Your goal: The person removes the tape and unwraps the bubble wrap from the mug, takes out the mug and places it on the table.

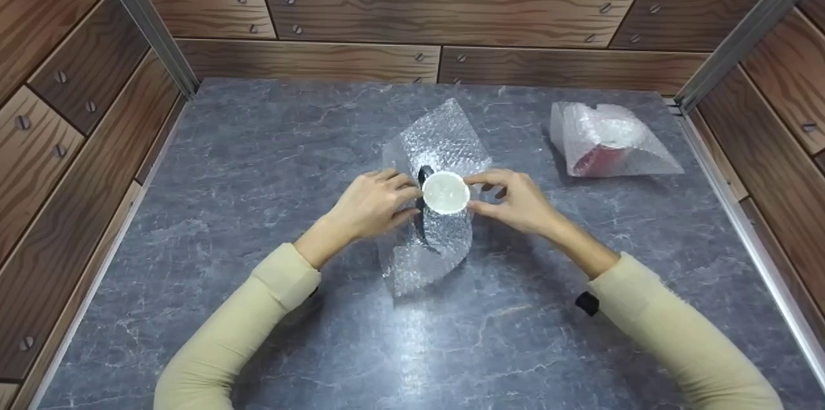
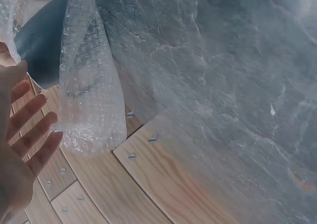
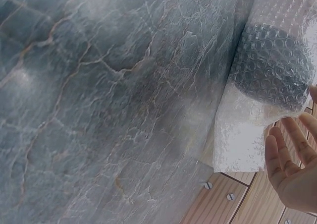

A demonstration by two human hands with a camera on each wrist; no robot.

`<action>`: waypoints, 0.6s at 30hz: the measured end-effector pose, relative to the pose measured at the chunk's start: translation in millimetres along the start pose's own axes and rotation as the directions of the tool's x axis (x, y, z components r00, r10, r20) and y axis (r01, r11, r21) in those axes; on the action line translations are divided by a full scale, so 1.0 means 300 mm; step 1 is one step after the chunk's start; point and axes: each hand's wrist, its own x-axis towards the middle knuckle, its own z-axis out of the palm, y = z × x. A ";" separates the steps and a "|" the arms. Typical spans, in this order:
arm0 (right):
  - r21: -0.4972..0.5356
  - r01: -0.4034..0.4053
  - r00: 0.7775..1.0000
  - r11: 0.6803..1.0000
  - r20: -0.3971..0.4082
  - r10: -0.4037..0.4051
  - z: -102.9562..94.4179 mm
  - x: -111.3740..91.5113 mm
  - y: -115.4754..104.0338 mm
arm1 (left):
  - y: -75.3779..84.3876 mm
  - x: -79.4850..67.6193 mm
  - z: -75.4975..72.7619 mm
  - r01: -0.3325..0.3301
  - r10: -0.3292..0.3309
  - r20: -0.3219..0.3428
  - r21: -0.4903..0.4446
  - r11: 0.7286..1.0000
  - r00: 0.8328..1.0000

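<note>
A dark mug with a white inside (image 1: 446, 192) stands at mid-table on a sheet of bubble wrap (image 1: 445, 133), its black handle (image 1: 425, 173) pointing away to the left. My left hand (image 1: 380, 202) is at the mug's left side, fingertips right at its rim. From the right, my right hand (image 1: 515, 200) reaches the rim with thumb and forefinger spread apart. The left wrist view shows the mug's dark side (image 2: 42, 43) beside a raised flap of wrap (image 2: 94, 80), the other fingers loosely extended. Bubble wrap covers the mug (image 3: 272, 68) in the right wrist view, with relaxed fingers below.
At the back right lies a bubble-wrapped bundle (image 1: 615, 139) with something red inside. Wood-patterned panels (image 1: 445, 13) enclose the grey marbled table (image 1: 271, 133) at the back and both sides, with metal posts (image 1: 151, 23) at the corners.
</note>
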 end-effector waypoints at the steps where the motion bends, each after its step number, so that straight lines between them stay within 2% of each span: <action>1: -0.002 0.000 1.000 1.000 -0.001 0.000 0.000 0.001 0.000 | -0.001 0.002 0.000 0.002 -0.002 0.004 0.002 1.000 1.000; 10: -0.002 -0.002 1.000 1.000 0.002 0.002 0.001 0.002 0.004 | -0.007 0.011 0.020 0.013 -0.013 -0.019 -0.016 1.000 1.000; 18: -0.012 0.001 1.000 1.000 0.005 -0.001 0.001 0.000 0.004 | -0.007 0.023 0.025 0.020 -0.020 0.000 -0.025 0.999 1.000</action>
